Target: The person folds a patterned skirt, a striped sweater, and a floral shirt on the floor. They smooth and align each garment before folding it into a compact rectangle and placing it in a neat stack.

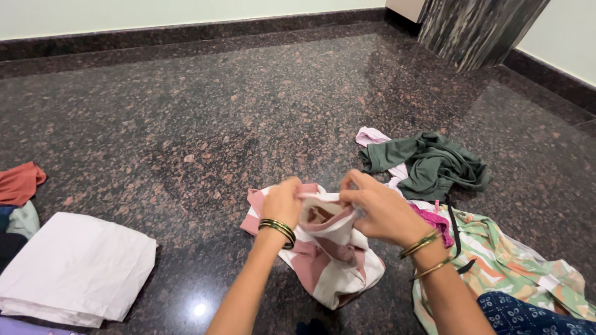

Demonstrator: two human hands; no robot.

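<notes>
- Here, nearest the camera, a blue patterned cloth point(528, 313) shows at the lower right edge, and a folded white sheet point(74, 267) lies flat at lower left.
- Left hand point(282, 201), fingers curled shut, pinches the upper edge of a pink-and-white striped garment point(329, 260).
- Right hand point(382, 208) is likewise clenched on the same edge, close beside the left; the garment bunches between them and its lower part rests on the floor point(186, 111).
- Just right of the right arm sits a green-and-orange print cloth point(528, 267), touching a magenta piece point(434, 218).
- Farther off lies a crumpled dark green shirt point(434, 162).
- At the left edge, a rust cloth point(18, 182).
- Beyond, bare polished floor runs to the wall skirting and a dark pillar point(478, 28).
</notes>
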